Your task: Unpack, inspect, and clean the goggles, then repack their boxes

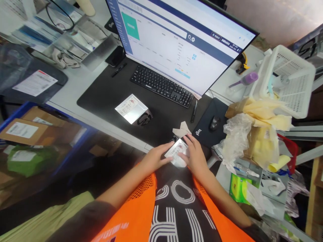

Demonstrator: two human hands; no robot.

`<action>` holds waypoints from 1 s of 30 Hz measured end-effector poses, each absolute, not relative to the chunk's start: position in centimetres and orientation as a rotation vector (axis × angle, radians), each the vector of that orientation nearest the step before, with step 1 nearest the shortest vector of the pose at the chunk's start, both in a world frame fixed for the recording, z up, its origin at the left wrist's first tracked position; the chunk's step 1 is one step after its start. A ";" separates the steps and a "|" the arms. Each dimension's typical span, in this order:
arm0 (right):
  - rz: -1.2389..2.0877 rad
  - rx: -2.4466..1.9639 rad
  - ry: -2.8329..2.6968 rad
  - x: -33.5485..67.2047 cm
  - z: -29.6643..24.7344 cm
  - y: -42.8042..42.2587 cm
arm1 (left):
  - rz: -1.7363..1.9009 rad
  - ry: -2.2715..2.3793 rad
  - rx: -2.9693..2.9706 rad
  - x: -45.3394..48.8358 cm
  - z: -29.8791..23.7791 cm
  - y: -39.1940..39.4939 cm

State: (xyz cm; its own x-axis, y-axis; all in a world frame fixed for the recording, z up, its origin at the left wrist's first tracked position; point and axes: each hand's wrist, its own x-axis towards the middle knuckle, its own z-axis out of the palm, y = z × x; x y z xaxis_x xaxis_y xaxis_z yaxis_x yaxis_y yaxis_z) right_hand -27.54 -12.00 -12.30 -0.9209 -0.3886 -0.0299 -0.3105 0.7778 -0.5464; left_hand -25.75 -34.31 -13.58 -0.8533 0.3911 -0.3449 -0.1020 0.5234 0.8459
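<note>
Silvery pack (179, 151): in front of my chest, probably light, stiff and slippery; best held by its side edges.
Left hand (156, 156): gripping its left side.
Right hand (196, 156): gripping its right, thumb across its face.
Count: one similar pack (131, 108) on the mat (98, 92), one keyboard (161, 85), one mouse (214, 123).

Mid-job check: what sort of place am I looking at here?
Probably a parcel-packing or sorting station, perhaps in a warehouse. The signs are a labelled cardboard box and a labelled green parcel at the left, plus a computer monitor behind a keyboard.
</note>
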 end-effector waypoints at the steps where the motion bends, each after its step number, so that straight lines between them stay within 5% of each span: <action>1: -0.792 -0.589 2.817 -27.2 -12.2 -12.3 | 1.291 2.253 0.248 -25.7 -13.7 -34.5; 8: -0.458 -0.542 2.805 -25.9 -11.6 -14.2 | 1.115 2.214 0.395 -26.0 -13.6 -35.5; 30: -0.273 -0.455 2.991 -24.2 -12.1 -15.8 | 1.139 2.198 0.532 -28.0 -13.9 -35.8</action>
